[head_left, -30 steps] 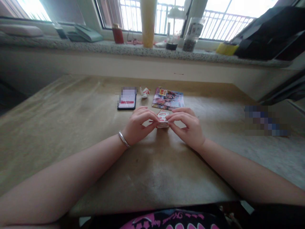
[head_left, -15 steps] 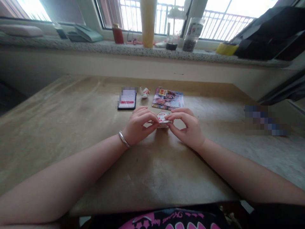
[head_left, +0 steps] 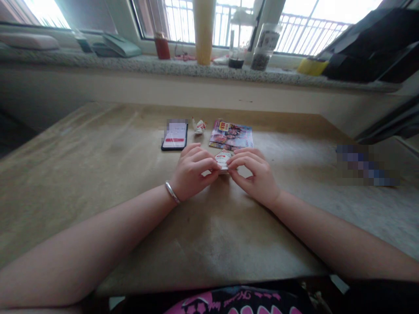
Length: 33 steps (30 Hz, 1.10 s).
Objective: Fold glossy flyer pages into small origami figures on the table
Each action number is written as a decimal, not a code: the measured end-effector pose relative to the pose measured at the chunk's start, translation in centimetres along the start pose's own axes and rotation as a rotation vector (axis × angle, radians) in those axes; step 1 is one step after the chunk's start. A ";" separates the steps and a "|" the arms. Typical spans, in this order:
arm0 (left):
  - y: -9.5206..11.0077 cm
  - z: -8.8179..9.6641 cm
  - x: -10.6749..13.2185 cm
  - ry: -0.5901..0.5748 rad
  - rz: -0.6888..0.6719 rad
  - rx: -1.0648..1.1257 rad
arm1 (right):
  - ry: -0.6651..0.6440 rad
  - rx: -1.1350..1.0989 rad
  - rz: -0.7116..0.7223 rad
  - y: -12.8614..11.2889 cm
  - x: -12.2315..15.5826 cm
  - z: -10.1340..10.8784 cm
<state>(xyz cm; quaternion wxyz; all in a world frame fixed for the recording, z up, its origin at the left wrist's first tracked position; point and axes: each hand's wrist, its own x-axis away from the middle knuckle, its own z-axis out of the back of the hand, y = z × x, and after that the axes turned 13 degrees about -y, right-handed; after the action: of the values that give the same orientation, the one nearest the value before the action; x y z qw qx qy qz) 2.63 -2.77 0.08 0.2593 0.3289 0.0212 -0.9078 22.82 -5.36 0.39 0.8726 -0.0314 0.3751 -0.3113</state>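
My left hand [head_left: 191, 172], with a silver bangle at the wrist, and my right hand [head_left: 255, 174] meet at the middle of the table. Both pinch a small folded piece of red-and-white paper [head_left: 223, 160] between thumb and fingers, just above the tabletop. Most of the paper is hidden by my fingertips. Right behind the hands lies a colourful printed booklet [head_left: 231, 135], and a small folded red-and-white paper piece [head_left: 199, 126] sits to its left.
A phone [head_left: 175, 137] with a lit screen lies on the tan table [head_left: 98, 165] behind my left hand. The stone windowsill [head_left: 147, 65] holds a red bottle [head_left: 161, 46], a yellow cylinder [head_left: 203, 30], jars and a dark bag [head_left: 369, 48].
My hands have drawn closer together over the paper, and more of it is now covered by my fingers. The other things on the table have not moved.
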 end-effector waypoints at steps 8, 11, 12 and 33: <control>0.2 -0.3 -0.1 0.019 -0.016 -0.076 | -0.002 0.004 0.011 -0.1 0.0 -0.2; 0.1 -0.3 -0.1 0.031 -0.002 -0.057 | 0.006 -0.015 -0.012 -0.1 0.0 -0.2; 0.1 -0.3 -0.1 0.033 -0.002 -0.056 | 0.007 -0.010 -0.015 -0.1 0.0 -0.3; 0.4 -0.2 -0.3 0.028 -0.049 -0.131 | 0.012 0.036 -0.033 -0.1 0.0 -0.6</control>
<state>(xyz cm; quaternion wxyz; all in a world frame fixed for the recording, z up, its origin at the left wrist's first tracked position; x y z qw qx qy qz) 3.10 -2.92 0.15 0.2576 0.3233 0.0920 -0.9059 22.33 -5.34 -0.04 0.8655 -0.0198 0.3742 -0.3325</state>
